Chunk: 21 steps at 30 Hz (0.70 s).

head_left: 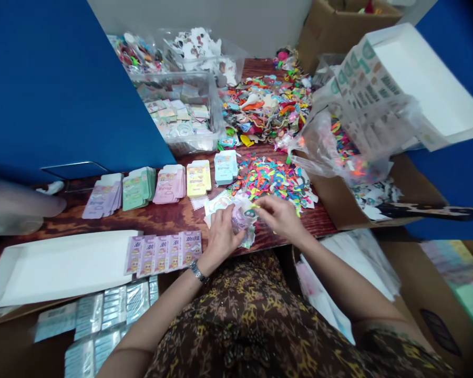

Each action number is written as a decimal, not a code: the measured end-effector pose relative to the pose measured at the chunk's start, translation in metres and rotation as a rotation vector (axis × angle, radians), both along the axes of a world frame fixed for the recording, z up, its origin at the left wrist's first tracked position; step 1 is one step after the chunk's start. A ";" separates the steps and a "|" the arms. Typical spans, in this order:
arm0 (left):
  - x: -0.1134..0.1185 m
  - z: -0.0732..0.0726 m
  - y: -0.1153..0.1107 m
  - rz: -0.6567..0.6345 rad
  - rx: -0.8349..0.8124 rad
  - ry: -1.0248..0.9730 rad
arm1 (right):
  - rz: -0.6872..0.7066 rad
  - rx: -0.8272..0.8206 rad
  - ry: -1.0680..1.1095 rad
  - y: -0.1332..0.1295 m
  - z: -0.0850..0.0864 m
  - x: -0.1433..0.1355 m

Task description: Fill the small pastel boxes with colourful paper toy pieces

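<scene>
at your near left, a white tray sits on the table, with five purple boxes overlapping in a row at its right end. farther back, left to right, you have stacks of flat cartons: purple, green, pink, yellow and blue. in the near middle, your left hand is partly curled, its fingers and thumb holding a clear packet with purple print inside, just in front of the blue stack. your right hand has thumb and fingers pinched nearly closed at the packet's right side; you cannot tell what is between the tips. just beyond it lies a pile of small colourful pieces. at the right is an open cardboard box.
</scene>
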State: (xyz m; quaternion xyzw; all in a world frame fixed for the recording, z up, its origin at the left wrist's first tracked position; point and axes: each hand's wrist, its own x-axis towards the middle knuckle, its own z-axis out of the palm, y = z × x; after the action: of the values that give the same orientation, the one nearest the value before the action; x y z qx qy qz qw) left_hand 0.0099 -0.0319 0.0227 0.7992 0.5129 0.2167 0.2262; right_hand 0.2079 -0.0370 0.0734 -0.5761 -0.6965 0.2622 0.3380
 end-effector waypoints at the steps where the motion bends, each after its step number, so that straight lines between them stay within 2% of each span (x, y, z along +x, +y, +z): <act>1: -0.001 -0.001 0.000 0.002 0.011 0.003 | 0.071 0.031 -0.073 -0.002 0.000 -0.007; 4: -0.003 -0.004 -0.001 0.017 0.028 0.002 | 0.192 0.078 -0.169 -0.005 -0.005 -0.018; 9: -0.005 -0.006 0.000 0.003 0.013 -0.019 | 0.189 0.118 -0.263 -0.002 -0.012 -0.021; 14: -0.006 -0.005 0.004 0.048 0.014 -0.028 | 0.118 0.115 -0.109 0.007 -0.012 -0.024; 18: -0.008 -0.005 0.010 0.073 -0.009 -0.026 | 0.237 0.153 -0.203 0.013 -0.012 -0.027; 21: -0.010 -0.007 0.013 0.081 -0.023 -0.059 | 0.268 0.160 -0.109 0.027 -0.009 -0.020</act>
State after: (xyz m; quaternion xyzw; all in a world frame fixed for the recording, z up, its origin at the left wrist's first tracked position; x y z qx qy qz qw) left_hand 0.0003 -0.0189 0.0157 0.7684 0.5405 0.2432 0.2412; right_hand 0.1881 -0.0097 0.0639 -0.4628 -0.8029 0.2172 0.3065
